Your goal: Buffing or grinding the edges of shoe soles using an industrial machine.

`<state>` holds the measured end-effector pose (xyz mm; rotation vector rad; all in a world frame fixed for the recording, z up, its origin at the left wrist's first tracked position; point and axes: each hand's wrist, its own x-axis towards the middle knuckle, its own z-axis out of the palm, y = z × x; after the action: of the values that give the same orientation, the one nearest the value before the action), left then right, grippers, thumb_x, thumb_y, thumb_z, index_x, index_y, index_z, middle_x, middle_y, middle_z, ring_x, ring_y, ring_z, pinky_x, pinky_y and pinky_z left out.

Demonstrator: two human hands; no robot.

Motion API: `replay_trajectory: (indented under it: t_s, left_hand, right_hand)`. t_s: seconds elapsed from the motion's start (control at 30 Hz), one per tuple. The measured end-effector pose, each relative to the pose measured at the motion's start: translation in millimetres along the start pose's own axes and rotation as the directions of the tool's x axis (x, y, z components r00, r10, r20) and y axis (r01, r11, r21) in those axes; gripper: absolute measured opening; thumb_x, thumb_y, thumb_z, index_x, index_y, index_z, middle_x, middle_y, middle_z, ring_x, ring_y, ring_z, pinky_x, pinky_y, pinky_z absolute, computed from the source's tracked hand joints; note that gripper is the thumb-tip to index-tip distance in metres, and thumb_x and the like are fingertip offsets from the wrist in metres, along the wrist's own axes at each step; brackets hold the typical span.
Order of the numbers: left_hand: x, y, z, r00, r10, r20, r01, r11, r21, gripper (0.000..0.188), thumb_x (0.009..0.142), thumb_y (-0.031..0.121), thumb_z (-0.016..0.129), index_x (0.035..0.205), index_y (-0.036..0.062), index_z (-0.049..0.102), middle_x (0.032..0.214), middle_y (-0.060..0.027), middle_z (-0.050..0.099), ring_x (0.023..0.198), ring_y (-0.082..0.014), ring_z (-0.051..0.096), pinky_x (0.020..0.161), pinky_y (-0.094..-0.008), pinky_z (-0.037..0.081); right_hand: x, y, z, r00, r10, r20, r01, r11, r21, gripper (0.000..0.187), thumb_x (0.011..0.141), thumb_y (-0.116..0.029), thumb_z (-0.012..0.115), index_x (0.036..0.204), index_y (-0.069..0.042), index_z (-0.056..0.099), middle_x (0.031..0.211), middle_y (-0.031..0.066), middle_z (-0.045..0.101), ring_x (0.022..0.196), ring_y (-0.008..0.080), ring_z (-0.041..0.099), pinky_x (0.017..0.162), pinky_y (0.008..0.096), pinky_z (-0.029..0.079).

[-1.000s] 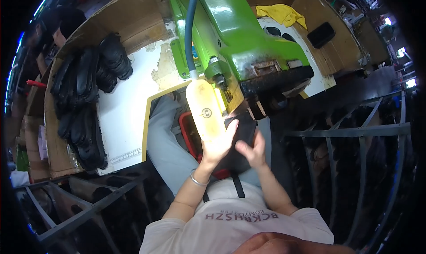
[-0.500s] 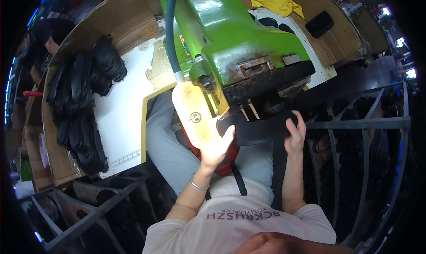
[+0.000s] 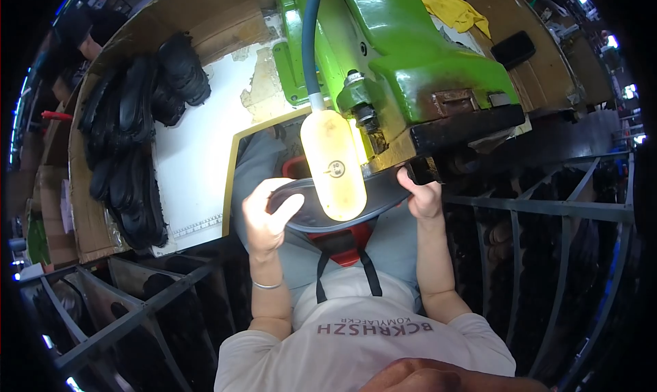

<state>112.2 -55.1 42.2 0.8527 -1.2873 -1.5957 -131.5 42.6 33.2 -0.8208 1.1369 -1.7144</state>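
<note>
I hold a black shoe sole [image 3: 380, 199] crosswise by its two ends, in front of the green machine [image 3: 438, 70]. My left hand [image 3: 263, 215] is closed on its left end, the thumb lying over the upper face. At the other end my right hand [image 3: 426, 197] grips it, close under the dark metal machine head [image 3: 472, 126]; some of those fingers are hidden. A glowing yellow-white lamp [image 3: 333, 166] on a blue-grey flexible neck [image 3: 312, 43] hangs over the sole and covers its middle.
Black soles or shoes [image 3: 126, 152] are heaped on the white tabletop [image 3: 195, 166] inside cardboard walls [image 3: 198, 15]. A yellow cloth [image 3: 458, 14] and a black phone-like object [image 3: 513, 49] lie behind the machine. Metal racks [image 3: 137, 323] stand on both sides.
The sole has come left and away from the machine head, turning so its rimmed inner face shows. Both hands moved left with it. The machine and lamp appear further right in view.
</note>
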Motion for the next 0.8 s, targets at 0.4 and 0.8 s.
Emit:
replay_trajectory:
  t_s: [0.4,0.8]
  left_hand:
    - [-16.2,-8.9,47.6,0.991,0.058,0.124,-0.076,0.986,0.149,0.02,0.077,-0.008,0.065,0.096,-0.0059,0.059,0.089,-0.0074,0.064,0.081,-0.0136,0.061,0.077,-0.0271,0.049]
    - [-8.0,-6.9,-15.5,0.998,-0.044,-0.054,0.038,0.994,-0.104,0.015,0.078,-0.005,0.06,0.092,-0.0063,0.059,0.082,-0.0087,0.063,0.072,-0.0108,0.058,0.069,-0.0214,0.045]
  right_hand:
    - [21.1,2.6,-54.2,0.985,-0.008,-0.172,0.026,0.995,0.101,0.028,0.083,-0.001,0.054,0.111,0.006,0.054,0.104,0.01,0.061,0.094,0.0149,0.058,0.085,0.027,0.044]
    - [-7.6,0.3,27.3,0.985,-0.142,-0.093,0.141,0.99,-0.017,0.021,0.081,-0.002,0.062,0.101,0.001,0.055,0.1,0.005,0.058,0.089,0.0087,0.054,0.079,0.0222,0.043]
